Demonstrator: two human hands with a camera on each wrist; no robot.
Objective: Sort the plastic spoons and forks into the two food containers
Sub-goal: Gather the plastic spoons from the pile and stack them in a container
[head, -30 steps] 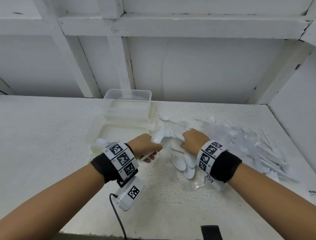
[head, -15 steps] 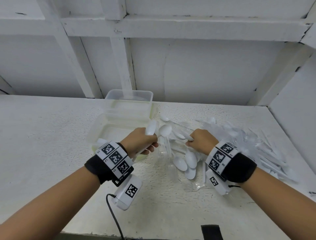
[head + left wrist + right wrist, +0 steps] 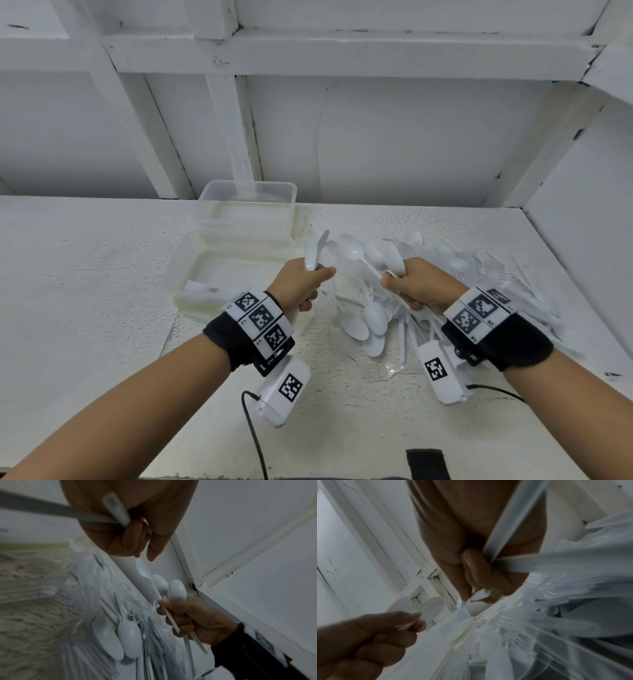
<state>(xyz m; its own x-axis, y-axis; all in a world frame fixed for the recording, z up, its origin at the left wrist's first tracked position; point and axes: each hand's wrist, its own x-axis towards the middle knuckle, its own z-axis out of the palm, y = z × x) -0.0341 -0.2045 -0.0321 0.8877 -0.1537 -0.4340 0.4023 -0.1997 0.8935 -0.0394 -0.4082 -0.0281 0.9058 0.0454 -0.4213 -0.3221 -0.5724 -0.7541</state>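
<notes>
Both my hands hold spoons above the bench.

Two containers (image 3: 236, 253) sit far left; my left hand (image 3: 298, 287) grips white spoons (image 3: 313, 251), my right hand (image 3: 419, 286) clasps a bunch of spoons (image 3: 375, 257); the heap of spoons and forks (image 3: 507, 284) lies right.

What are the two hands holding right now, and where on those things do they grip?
Both hold white plastic spoons by the handles, bowls up: the left hand grips its spoons; the right hand grips a bunch of spoons.

White textured table (image 3: 85, 291), white framed wall (image 3: 394, 137) behind.
</notes>
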